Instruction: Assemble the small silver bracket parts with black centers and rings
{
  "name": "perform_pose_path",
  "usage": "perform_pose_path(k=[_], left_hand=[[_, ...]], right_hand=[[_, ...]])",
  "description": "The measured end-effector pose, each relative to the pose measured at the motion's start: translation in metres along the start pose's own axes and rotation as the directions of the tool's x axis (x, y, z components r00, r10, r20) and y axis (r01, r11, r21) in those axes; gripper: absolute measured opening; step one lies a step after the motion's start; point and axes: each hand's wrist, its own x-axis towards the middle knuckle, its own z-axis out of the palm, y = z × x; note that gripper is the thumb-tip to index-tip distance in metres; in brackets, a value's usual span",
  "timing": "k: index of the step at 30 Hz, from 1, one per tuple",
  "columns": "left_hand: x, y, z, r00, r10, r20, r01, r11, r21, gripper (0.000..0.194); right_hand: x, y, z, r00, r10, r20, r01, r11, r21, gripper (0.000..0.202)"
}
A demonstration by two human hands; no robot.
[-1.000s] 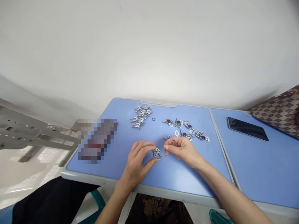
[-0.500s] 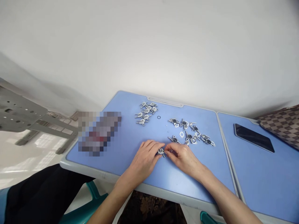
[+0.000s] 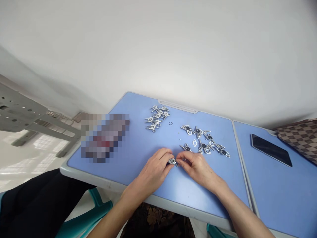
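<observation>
Near the front of the blue table, my left hand (image 3: pixel 156 166) is closed on a small silver metal valve part (image 3: pixel 172 161), with a thin stem pointing down and right. The fingertips of my right hand (image 3: pixel 198 168) pinch together right beside it; whatever they hold is too small and covered to make out. Just beyond my right hand lies a metal part with a round black centre (image 3: pixel 187 148). A thin flat metal plate (image 3: pixel 194 143) with a hole rests a little farther back.
Several silver valve parts (image 3: pixel 157 115) are grouped at the back left. A black ring (image 3: pixel 170 123) lies beside them. More black-centred parts (image 3: pixel 203 145) are spread to the right. A dark phone (image 3: pixel 271 149) and a checkered bag (image 3: pixel 299 137) occupy the neighbouring table; a pixelated item (image 3: pixel 106 138) sits left.
Both hands stay together at the valve part, which has turned slightly in my left fingers. The whole view has shifted a little.
</observation>
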Motion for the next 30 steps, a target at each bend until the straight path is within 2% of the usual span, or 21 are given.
perform_pose_path(k=[6,10,13,16,18,21,26,30], left_hand=[[0.001,0.002,-0.001,0.997,-0.053,0.062,0.054,0.998,-0.019,0.012],[0.001,0.002,0.000,0.997,-0.042,0.065,0.044,0.998,-0.035,0.012],[0.001,0.001,0.000,0.997,-0.040,0.068,0.042,0.999,-0.027,0.013],[0.000,0.000,0.001,0.998,-0.034,0.060,0.036,0.999,-0.019,0.013],[0.000,0.000,0.001,0.998,-0.032,0.051,0.033,0.999,-0.023,0.012],[0.001,0.000,0.001,0.998,-0.042,0.052,0.044,0.999,-0.025,0.013],[0.001,0.001,0.000,0.996,-0.043,0.076,0.045,0.998,-0.034,0.013],[0.001,0.001,-0.001,0.997,-0.040,0.071,0.041,0.999,-0.025,0.012]], right_hand=[[-0.001,0.006,0.004,0.998,-0.069,-0.014,0.068,0.996,-0.055,0.011],[-0.003,0.010,0.005,0.981,-0.191,-0.014,0.188,0.973,-0.133,0.012],[-0.005,0.009,0.007,0.955,-0.296,-0.006,0.282,0.914,-0.292,0.016],[-0.006,0.006,0.010,0.923,-0.384,0.006,0.342,0.813,-0.472,0.020],[-0.007,0.005,0.010,0.903,-0.429,0.015,0.371,0.763,-0.529,0.022],[-0.007,0.004,0.007,0.901,-0.434,0.013,0.379,0.771,-0.512,0.023],[-0.008,0.005,-0.009,0.931,-0.365,-0.009,0.339,0.871,-0.355,0.028],[-0.012,0.003,-0.020,0.943,-0.329,0.043,0.324,0.885,-0.334,0.035]])
